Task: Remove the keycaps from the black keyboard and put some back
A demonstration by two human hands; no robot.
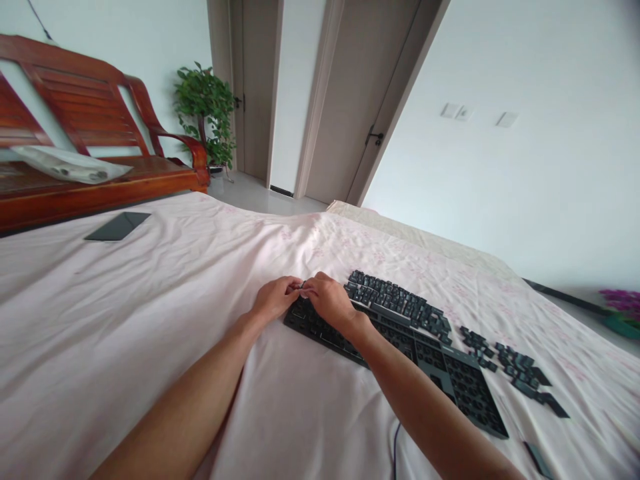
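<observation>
A black keyboard base (450,373) lies on the pink sheet with its keycaps taken off. My left hand (274,298) and my right hand (331,301) meet over its left end, fingers curled and pinched together. What they pinch is too small to make out. Rows of loose black keycaps (395,300) lie just behind the keyboard, and more keycaps (515,367) are scattered to its right.
A pink sheet (150,320) covers the surface. A dark flat tablet-like object (118,226) lies at the far left. Behind stand a wooden bench (90,133) with a plastic bag, a potted plant (206,110) and doors (350,100). Purple flowers (620,303) sit at the right edge.
</observation>
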